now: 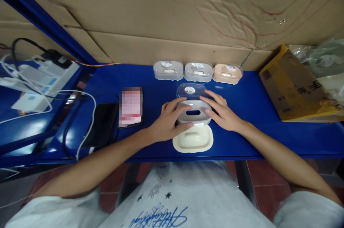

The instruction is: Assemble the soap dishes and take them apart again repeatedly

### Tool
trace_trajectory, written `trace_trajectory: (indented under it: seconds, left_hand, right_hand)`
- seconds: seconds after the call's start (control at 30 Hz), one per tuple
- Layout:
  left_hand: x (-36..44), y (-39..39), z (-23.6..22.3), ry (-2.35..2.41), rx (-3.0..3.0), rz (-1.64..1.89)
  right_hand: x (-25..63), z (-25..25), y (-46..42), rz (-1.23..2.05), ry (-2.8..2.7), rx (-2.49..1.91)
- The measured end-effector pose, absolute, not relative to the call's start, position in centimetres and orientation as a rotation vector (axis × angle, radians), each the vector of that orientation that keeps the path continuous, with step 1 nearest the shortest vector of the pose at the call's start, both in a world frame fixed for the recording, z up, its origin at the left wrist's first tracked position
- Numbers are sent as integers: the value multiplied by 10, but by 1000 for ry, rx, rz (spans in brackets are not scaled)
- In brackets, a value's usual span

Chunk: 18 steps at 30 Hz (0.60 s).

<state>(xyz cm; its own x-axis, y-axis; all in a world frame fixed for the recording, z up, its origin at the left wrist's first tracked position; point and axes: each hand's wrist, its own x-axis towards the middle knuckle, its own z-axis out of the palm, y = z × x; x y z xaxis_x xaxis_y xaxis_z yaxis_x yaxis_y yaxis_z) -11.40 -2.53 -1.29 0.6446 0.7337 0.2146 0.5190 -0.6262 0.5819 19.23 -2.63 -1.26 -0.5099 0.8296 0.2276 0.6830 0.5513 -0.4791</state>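
A grey plastic soap-dish tray [195,119] with a long rounded slot lies in front of me, between my two hands. My left hand [173,117] grips its left side, thumb near the front edge and fingers over the top. On the right side, my right hand [221,112] holds it, the fingertips on its rim and the upper fingers reaching towards a clear lid [185,95]. This lid, with a round sticker, sits just behind the tray. Closer to me is a cream soap-dish base [192,146], partly overlapped by the grey tray.
Three lidded soap dishes, a grey one [161,74], another grey one [192,76] and a peach one [223,77], line the back of the blue table [247,106]. Phones [130,106] and a power strip [51,81] with cables lie left. An opened cardboard box [290,88] stands right.
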Motion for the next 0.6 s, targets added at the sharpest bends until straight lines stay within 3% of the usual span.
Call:
trace_trajectory:
  seconds: [0.6]
  left_hand:
    - [-111,-35,-21,923,2653,608]
  right_hand:
    - [191,-26,-17,471,-2165,-1229]
